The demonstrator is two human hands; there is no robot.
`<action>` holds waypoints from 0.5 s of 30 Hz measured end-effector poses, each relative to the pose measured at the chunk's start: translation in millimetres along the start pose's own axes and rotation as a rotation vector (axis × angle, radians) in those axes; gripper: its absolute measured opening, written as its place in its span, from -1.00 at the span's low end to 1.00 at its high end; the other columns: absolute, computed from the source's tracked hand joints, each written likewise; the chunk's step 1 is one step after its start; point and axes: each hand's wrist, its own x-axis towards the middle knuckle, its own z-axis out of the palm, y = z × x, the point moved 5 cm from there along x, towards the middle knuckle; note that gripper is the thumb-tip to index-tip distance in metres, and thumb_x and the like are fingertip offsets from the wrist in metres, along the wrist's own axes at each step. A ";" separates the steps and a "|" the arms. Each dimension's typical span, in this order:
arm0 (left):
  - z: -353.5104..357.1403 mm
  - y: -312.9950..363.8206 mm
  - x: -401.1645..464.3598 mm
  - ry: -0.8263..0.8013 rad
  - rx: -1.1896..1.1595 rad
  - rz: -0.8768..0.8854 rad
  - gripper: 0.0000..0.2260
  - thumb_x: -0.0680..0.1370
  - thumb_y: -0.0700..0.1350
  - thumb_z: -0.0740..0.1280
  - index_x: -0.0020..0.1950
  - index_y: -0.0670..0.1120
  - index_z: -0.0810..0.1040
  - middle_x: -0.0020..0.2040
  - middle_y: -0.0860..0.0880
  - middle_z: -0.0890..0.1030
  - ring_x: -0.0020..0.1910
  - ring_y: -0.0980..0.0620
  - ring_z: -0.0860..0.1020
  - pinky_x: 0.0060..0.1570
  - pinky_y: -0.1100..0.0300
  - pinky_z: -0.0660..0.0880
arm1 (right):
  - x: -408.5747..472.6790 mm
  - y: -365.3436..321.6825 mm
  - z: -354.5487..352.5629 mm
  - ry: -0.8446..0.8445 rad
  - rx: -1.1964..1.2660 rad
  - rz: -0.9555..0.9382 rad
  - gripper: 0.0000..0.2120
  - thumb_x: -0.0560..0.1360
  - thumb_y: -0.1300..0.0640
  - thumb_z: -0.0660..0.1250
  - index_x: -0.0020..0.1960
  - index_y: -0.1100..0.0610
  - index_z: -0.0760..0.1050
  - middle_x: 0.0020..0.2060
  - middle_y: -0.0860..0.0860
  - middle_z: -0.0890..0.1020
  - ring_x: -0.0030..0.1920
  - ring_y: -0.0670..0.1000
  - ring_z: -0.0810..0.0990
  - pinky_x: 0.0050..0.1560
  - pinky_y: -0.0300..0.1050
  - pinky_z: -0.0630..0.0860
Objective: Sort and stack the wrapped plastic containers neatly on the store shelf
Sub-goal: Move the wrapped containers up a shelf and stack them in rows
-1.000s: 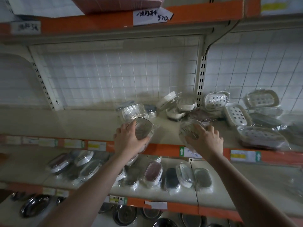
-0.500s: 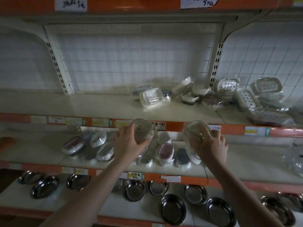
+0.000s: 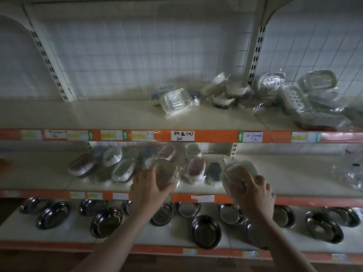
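Note:
My left hand (image 3: 146, 190) grips a clear wrapped oval container (image 3: 166, 173) in front of the middle shelf (image 3: 284, 179). A second wrapped clear container (image 3: 238, 172) is held by my right hand (image 3: 253, 195) at the same height, a little to the right. Between and behind them, a row of wrapped oval containers (image 3: 121, 167) leans on the middle shelf, some with pink or dark lids. On the upper shelf (image 3: 98, 116), a loose heap of wrapped containers (image 3: 265, 97) lies at the right, with a square clear one (image 3: 174, 101) at its left end.
Steel oval dishes (image 3: 106, 221) line the bottom shelf. Orange shelf edges carry price labels (image 3: 182, 136). A white upright (image 3: 253, 54) splits the wire-grid back wall. Crumpled clear wrapping (image 3: 351, 173) lies at the far right of the middle shelf.
Both hands have come down with their containers from the upper shelf's edge to the middle shelf's level. The view has tilted down, showing the bottom shelf of steel dishes.

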 end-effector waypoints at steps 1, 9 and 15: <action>8.2 4.9 0.6 -0.016 0.005 -0.013 -0.23 0.40 0.36 0.28 0.49 0.00 0.21 0.42 -0.11 0.32 0.37 -0.13 0.30 0.27 -0.03 0.31 | 3.8 8.7 4.8 -0.011 0.001 0.011 -0.42 0.37 -0.39 0.19 0.26 -0.09 0.40 0.19 0.14 0.42 0.16 0.20 0.41 0.16 0.11 0.38; 94.6 79.9 8.5 -0.092 -0.001 -0.083 -0.26 0.43 0.30 0.30 0.50 0.01 0.18 0.42 -0.11 0.31 0.37 -0.12 0.29 0.29 0.03 0.28 | 56.3 94.6 26.0 -0.059 -0.011 0.045 -0.39 0.37 -0.37 0.23 0.30 -0.06 0.40 0.15 0.17 0.44 0.15 0.23 0.42 0.14 0.10 0.36; 160.0 130.7 13.2 -0.105 -0.024 -0.134 -0.27 0.44 0.27 0.33 0.50 -0.03 0.19 0.43 -0.11 0.31 0.36 -0.13 0.28 0.27 0.05 0.28 | 111.9 153.4 41.7 -0.114 -0.048 0.036 -0.43 0.38 -0.31 0.28 0.28 -0.05 0.41 0.15 0.17 0.43 0.14 0.25 0.42 0.12 0.10 0.36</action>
